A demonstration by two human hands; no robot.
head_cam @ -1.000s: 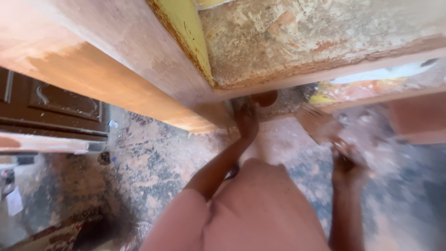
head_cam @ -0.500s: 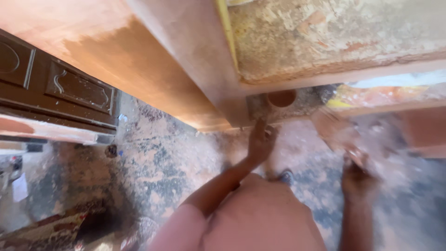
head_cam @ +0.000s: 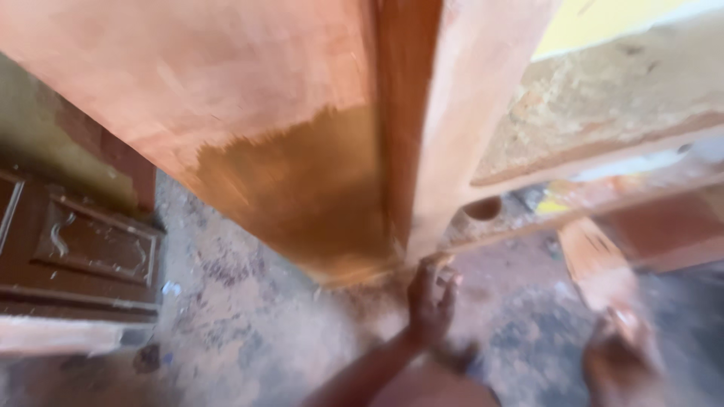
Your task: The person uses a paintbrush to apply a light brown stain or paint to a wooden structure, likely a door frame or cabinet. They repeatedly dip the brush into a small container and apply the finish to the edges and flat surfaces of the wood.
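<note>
— Reaching up with my left hand [head_cam: 431, 300] to the bottom corner of the big wooden door panel [head_cam: 302, 151], fingertips just touching its lower edge.

— Are you gripping it?

— No, the fingers are loosely spread and bent, not wrapped around anything. My guess is they sit there to steady the panel or feel the edge where the stain stops (the picture is blurred, so I won't swear to more).

— And your other hand?

— My right hand [head_cam: 620, 354] is lower and off to the right of the panel, near a pale wooden strip [head_cam: 596, 264] that slopes down toward it. It may be holding the strip's end, but the blur hides the fingers; I cannot tell whether they are closed or loose.

— How does the panel look?

— It leans over me, filling the upper part of the view. Most of it is pale, reddish bare wood; the patch nearest its bottom corner is a darker, wet-looking golden brown with a ragged border. A raised upright rail runs down to that corner.

— What else is near it?

— A dark carved door [head_cam: 75, 249] lies well to the left of the panel, and dusty ground [head_cam: 249, 324] spreads beneath.
</note>
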